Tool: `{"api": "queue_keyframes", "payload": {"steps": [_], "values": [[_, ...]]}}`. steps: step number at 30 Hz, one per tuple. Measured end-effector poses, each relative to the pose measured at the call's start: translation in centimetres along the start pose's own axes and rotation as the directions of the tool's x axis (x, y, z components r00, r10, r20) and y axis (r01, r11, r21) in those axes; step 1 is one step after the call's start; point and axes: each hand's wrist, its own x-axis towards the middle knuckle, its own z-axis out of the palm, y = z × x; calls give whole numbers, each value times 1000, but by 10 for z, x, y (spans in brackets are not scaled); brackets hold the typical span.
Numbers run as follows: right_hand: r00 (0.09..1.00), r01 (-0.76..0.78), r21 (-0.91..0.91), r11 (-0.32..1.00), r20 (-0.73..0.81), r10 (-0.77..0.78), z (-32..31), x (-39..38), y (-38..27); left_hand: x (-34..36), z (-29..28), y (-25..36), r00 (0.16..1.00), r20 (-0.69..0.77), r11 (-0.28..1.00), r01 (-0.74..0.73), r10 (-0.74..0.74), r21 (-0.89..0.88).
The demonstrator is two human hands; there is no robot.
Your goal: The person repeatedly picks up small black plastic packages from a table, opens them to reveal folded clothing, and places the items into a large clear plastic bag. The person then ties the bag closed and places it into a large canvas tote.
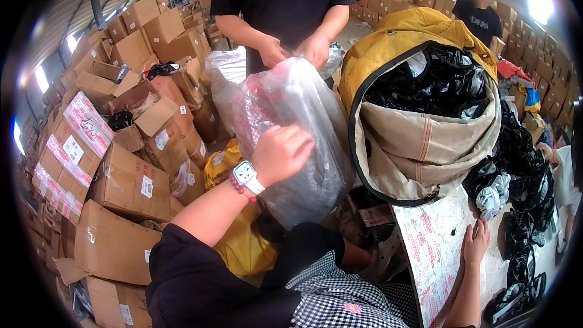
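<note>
In front of me hangs a large clear plastic bag [303, 121] with red print on one side, gathered at the top by another person's hands [294, 51]. My left hand [282, 155], with a watch on its wrist, is raised against the bag's near side. Its fingers are curled, and whatever they may grip is hidden. To the right, my right hand [477, 243] rests on the white tabletop [428, 249] with fingers stretched out, holding nothing. Just beyond its fingertips lie a light, crumpled bundle [493, 195] and a pile of glossy black items [525, 176].
A big yellow sack [419, 30] with a beige lining lies with its mouth toward me, full of black items. Cardboard boxes [130, 185] are heaped on my left, with more stacked behind. A yellow bag [246, 246] is below the plastic bag. Another person [480, 15] stands far right.
</note>
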Motion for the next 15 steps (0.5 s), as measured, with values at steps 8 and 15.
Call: {"api": "queue_keyframes", "payload": {"steps": [8, 15], "values": [[1000, 12, -3, 1000, -15, -12, 2, 0, 3, -2, 2, -1, 1000, 16, 1000, -4, 4, -1], [1000, 9, 0, 1000, -11, -9, 1, 0, 1, -3, 1, -1, 999, 22, 1000, -24, 24, 0]]}}
